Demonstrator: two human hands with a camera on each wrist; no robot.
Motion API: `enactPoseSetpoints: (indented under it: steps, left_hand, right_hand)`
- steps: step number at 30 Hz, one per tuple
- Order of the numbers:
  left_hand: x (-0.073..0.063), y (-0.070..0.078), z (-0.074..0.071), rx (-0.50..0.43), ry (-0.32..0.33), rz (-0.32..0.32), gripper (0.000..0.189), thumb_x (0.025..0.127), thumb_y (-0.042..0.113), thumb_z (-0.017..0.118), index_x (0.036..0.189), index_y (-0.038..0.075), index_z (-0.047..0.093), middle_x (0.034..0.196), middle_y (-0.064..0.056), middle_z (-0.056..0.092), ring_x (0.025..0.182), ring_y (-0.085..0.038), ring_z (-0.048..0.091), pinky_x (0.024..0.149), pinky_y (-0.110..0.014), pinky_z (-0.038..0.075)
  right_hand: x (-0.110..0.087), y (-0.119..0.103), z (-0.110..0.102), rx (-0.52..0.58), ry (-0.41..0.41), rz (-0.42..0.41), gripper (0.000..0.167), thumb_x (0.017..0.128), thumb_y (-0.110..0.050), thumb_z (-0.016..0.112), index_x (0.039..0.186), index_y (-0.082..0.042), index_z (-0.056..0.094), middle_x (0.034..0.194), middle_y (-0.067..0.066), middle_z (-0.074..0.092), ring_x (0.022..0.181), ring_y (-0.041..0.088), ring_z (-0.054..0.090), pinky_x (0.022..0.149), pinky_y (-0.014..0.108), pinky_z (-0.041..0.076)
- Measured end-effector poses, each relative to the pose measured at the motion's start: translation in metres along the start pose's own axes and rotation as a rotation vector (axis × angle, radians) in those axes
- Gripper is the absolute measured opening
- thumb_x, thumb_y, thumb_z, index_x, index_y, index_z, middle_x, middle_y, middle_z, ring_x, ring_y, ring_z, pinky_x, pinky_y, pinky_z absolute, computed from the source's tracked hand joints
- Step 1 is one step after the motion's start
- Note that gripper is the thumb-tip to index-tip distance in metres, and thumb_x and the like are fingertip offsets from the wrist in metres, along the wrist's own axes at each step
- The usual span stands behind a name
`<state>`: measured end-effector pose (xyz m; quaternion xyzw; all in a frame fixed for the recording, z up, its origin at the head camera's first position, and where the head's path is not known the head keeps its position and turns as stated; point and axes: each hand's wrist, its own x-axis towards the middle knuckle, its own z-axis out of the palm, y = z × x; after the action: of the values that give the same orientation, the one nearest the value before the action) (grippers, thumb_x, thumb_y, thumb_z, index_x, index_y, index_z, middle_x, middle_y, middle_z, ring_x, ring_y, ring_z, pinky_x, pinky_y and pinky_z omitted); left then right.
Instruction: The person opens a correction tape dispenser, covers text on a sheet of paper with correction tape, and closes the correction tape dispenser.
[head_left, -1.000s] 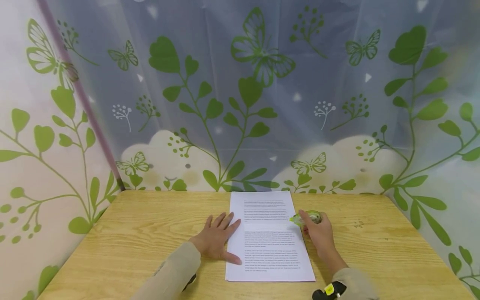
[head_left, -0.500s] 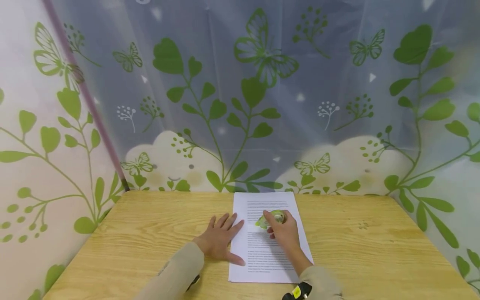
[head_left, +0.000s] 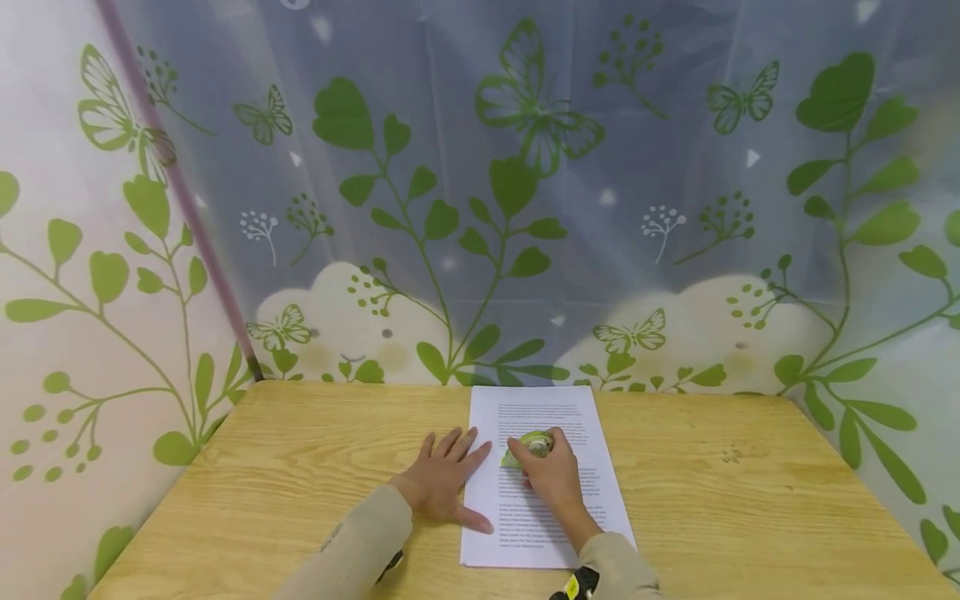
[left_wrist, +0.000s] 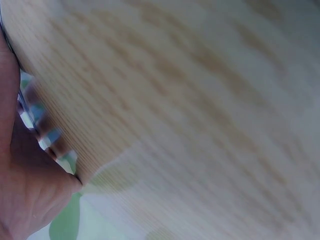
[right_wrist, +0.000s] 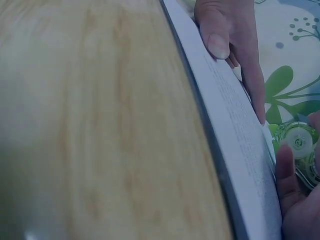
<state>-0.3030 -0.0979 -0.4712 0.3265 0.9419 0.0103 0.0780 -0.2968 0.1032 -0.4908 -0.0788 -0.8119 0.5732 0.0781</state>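
A stack of printed sheets (head_left: 482,552) lies lengthwise on the wooden table, its text split into several paragraphs. My right hand (head_left: 557,482) grips a green see-through correction tape (head_left: 538,442) between thumb and fingers. Its tip is down at the upper-middle text, toward the left side of the lines. In the right wrist view the round reel of the correction tape (right_wrist: 300,140) shows through its clear case. My left hand (head_left: 441,485) rests spread over the left edge of the sheets, thumb and fingertips on the paper.
The wooden table (head_left: 315,450) stretches out on both sides of the sheets. Behind it hangs a grey-blue curtain (head_left: 450,208) printed with green leaves and butterflies. Dark straps with a yellow label (head_left: 574,587) sit at the right sleeve.
My right hand has carried the correction tape from the right edge of the sheets leftward onto the text. The left hand stays in place on the paper. The head view has shifted slightly.
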Motion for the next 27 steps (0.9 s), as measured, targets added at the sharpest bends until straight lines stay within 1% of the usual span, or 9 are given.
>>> enactPoseSetpoints:
  steps: [4, 10, 14, 21, 24, 27]
  left_hand:
    - [-0.0007, 0.0006, -0.0007, 0.006, 0.003, 0.007, 0.114, 0.069, 0.086, 0.048, 0.154, 0.018, 0.016, 0.158, -0.014, 0.009, 0.143, -0.036, 0.009, 0.107, -0.062, 0.011]
    - [-0.0012, 0.0007, -0.0012, -0.012, 0.013, 0.02, 0.113, 0.07, 0.084, 0.05, 0.154, 0.016, 0.018, 0.158, -0.015, 0.01, 0.142, -0.038, 0.01, 0.107, -0.063, 0.011]
    - [-0.0005, 0.0002, -0.0007, -0.009, 0.023, 0.019, 0.112, 0.07, 0.084, 0.05, 0.154, 0.016, 0.018, 0.158, -0.015, 0.011, 0.142, -0.037, 0.011, 0.107, -0.063, 0.012]
    - [-0.0001, -0.0001, 0.0007, -0.005, 0.02, 0.015, 0.113, 0.069, 0.085, 0.049, 0.154, 0.017, 0.018, 0.158, -0.015, 0.011, 0.142, -0.037, 0.011, 0.107, -0.063, 0.012]
    - [-0.0006, -0.0001, 0.0011, -0.001, 0.025, 0.017, 0.113, 0.069, 0.085, 0.049, 0.154, 0.017, 0.018, 0.158, -0.015, 0.011, 0.142, -0.038, 0.011, 0.106, -0.063, 0.013]
    - [-0.0004, -0.0008, 0.0014, 0.004, 0.024, 0.016, 0.113, 0.07, 0.085, 0.049, 0.154, 0.017, 0.017, 0.158, -0.015, 0.01, 0.142, -0.038, 0.011, 0.106, -0.064, 0.012]
  right_hand:
    - [-0.0008, -0.0002, 0.0014, -0.032, 0.001, -0.009, 0.055, 0.082, -0.04, 0.075, 0.112, -0.003, 0.048, 0.072, 0.007, 0.061, 0.048, 0.012, 0.057, 0.048, 0.027, 0.05]
    - [-0.003, -0.0006, 0.0019, -0.051, -0.008, -0.026, 0.055, 0.081, -0.041, 0.075, 0.111, -0.003, 0.048, 0.079, 0.007, 0.061, 0.048, 0.011, 0.057, 0.05, 0.027, 0.05]
    - [-0.003, -0.0007, 0.0015, -0.056, -0.02, -0.039, 0.056, 0.082, -0.042, 0.074, 0.112, -0.003, 0.048, 0.078, 0.007, 0.06, 0.048, 0.012, 0.057, 0.051, 0.027, 0.049]
    - [-0.0031, 0.0008, 0.0027, -0.069, -0.025, -0.058, 0.056, 0.082, -0.043, 0.074, 0.112, -0.003, 0.048, 0.079, 0.007, 0.06, 0.049, 0.011, 0.057, 0.052, 0.027, 0.049]
    - [-0.0038, 0.0009, 0.0028, -0.08, -0.031, -0.074, 0.056, 0.083, -0.041, 0.074, 0.113, -0.002, 0.047, 0.079, 0.007, 0.06, 0.05, 0.012, 0.057, 0.052, 0.027, 0.05]
    - [-0.0046, -0.001, 0.0025, -0.1, -0.041, -0.091, 0.055, 0.083, -0.038, 0.073, 0.113, -0.001, 0.046, 0.076, 0.006, 0.061, 0.049, 0.012, 0.057, 0.052, 0.027, 0.049]
